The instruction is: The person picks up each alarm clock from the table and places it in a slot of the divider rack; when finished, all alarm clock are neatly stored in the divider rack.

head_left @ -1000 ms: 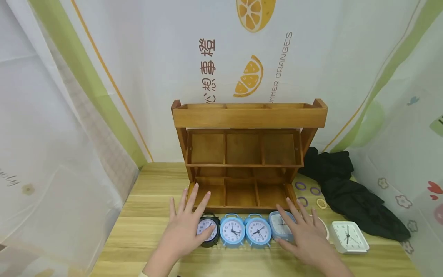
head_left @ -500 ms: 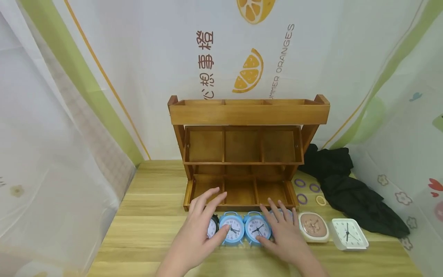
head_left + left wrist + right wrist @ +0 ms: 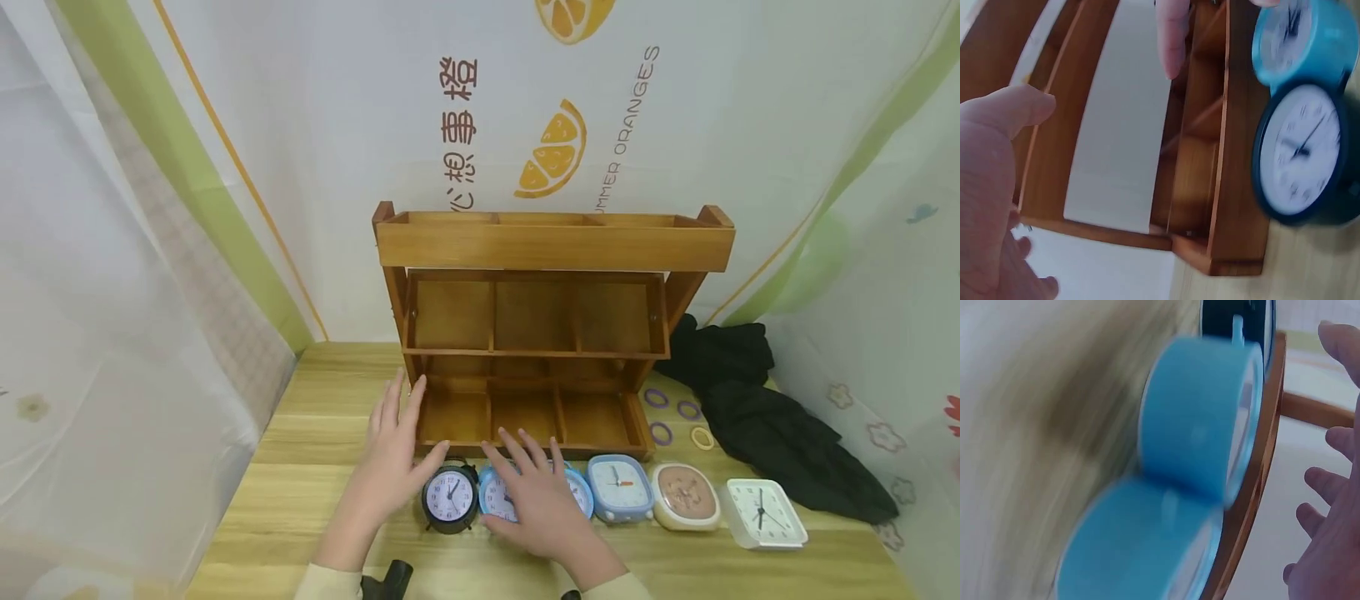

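Observation:
My left hand (image 3: 384, 467) hovers with fingers spread just left of a black round alarm clock (image 3: 450, 497). My right hand (image 3: 543, 508), fingers also extended, is over two light-blue round alarm clocks and hides much of them; the right one (image 3: 582, 493) shows at its edge. The right wrist view shows the blue clocks (image 3: 1197, 419) from the side, with the hand apart from them. To the right, in the same row, stand a blue square clock (image 3: 621, 489), a cream clock with a brownish face (image 3: 685, 497) and a white square clock (image 3: 765, 514).
Behind the clocks stands a tiered wooden rack (image 3: 555, 247) with divided compartments. Purple rings (image 3: 661, 433) and a yellow ring (image 3: 702, 438) lie to its right, beside a bunched black cloth (image 3: 780, 442). Printed white curtains (image 3: 337, 167) enclose the wooden table (image 3: 300, 467).
My right hand has moved left along the row, from the blue square clock to the blue round ones. The left hand moved right over the black clock, then back left, uncovering it.

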### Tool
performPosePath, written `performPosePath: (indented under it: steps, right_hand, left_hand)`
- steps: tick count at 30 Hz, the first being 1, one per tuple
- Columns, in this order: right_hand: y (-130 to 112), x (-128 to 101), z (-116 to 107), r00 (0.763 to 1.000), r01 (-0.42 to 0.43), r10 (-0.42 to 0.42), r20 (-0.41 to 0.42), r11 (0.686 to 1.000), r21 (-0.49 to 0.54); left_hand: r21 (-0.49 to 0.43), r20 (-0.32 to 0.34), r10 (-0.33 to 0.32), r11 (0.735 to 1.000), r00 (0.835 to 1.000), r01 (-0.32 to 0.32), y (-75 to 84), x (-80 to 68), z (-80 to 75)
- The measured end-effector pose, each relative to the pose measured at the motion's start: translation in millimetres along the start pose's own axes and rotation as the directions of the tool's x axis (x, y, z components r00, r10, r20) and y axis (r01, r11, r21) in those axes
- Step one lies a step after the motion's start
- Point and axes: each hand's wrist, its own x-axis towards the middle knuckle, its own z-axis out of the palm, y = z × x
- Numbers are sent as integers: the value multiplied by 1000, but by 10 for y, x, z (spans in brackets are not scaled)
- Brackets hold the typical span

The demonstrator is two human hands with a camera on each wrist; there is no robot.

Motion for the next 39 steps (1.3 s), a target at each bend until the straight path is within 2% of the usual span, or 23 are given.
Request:
performPosePath:
  steps: [7,10,14,18,25,33,39]
  right_hand:
    - [-242,178,220,997,65,-65,30,998,19]
    - [-304,225,320,996,86,-86,3,996,11]
    - [-361,238,431,996,87,-87,-8,996,-22]
    - [-396,276,472,998,65,-65,12,997,-34]
    - [-386,364,464,998,45,-44,50,999,-7]
    - [-387,365,470,998,67,-68,14,995,72]
    - [-366,382,238,993,87,-76,-90,988,125]
  left_hand:
    - [69,-77,-10,997,997,16,-284,396,-21]
    - [55,-102,-17,998,995,22,-353,556,-21]
    - [13,-122,-64,998,990,66,-370,690,18]
    - [-19,-146,-99,995,984,98,-360,778,57]
    - [-58,-183,-106,994,977,97,-414,863,46]
    - [-46,-221,-52,998,974,42,-565,922,11]
    - [-27,-218,-28,999,976,23,-603,966,20]
